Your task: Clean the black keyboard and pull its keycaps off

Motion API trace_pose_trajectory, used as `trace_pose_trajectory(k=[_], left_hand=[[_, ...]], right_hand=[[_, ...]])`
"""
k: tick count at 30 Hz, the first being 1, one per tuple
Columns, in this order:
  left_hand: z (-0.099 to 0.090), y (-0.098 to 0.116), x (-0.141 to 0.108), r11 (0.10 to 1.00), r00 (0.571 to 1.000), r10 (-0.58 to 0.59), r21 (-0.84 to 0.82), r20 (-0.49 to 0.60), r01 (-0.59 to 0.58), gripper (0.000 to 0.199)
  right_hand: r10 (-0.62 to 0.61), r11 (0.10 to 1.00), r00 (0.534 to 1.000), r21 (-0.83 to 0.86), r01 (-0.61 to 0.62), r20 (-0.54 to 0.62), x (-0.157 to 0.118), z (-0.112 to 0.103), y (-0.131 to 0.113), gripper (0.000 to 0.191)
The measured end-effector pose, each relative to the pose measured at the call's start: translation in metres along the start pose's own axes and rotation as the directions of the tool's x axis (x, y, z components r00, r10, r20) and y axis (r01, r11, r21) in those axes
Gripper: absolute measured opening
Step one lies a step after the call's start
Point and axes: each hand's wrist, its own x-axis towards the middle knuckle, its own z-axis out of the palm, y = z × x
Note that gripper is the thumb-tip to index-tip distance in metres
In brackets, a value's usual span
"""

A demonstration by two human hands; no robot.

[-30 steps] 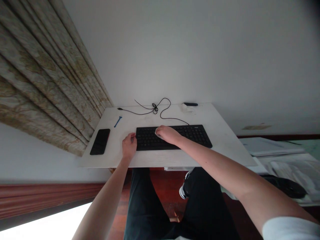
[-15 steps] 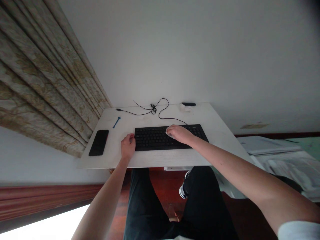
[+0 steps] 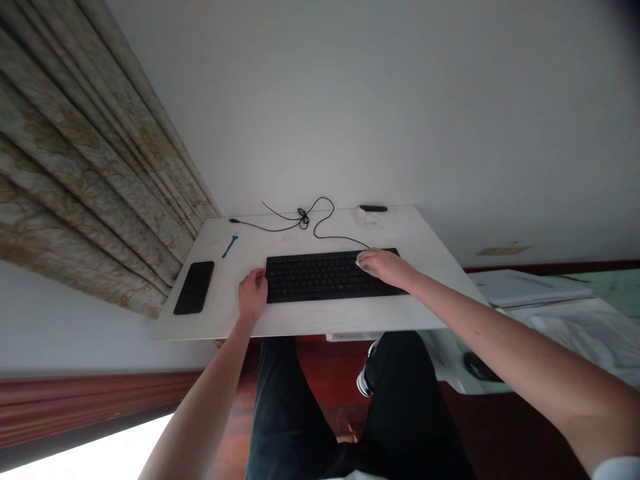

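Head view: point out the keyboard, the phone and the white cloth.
keyboard (image 3: 325,279), head view, middle of the keys
phone (image 3: 194,288), head view, its dark face
white cloth (image 3: 360,264), head view, its exposed edge

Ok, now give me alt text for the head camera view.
A person's right hand presses a white cloth on the right end of a black keyboard, while the left hand holds its left edge. A black smartphone and a looped black cable lie near it on a white desk.
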Motion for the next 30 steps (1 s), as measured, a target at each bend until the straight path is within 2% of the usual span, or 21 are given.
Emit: trace_pose_trajectory(k=[7,18,24,30], left_hand=[[-0.001,0.001,-0.001,1.000,1.000,0.003,-0.012,-0.001,-0.003,0.030],[0.000,0.000,-0.001,1.000,1.000,0.011,0.008,-0.002,-0.011,0.030],[-0.001,0.002,-0.001,1.000,1.000,0.011,0.014,-0.005,-0.011,0.029],[0.000,0.003,0.000,0.999,1.000,0.007,0.035,0.003,-0.007,0.030]], right_hand=[[0.034,0.998,0.999,-0.050,-0.033,0.013,-0.016,-0.008,0.014,0.030],[0.129,0.986,0.991,-0.102,-0.133,-0.043,-0.063,-0.017,0.055,0.031],[0.259,0.962,0.964,-0.078,-0.263,-0.058,-0.078,-0.019,0.065,0.031],[0.351,0.935,0.929,-0.019,-0.355,-0.119,-0.086,-0.012,0.066,0.033]])
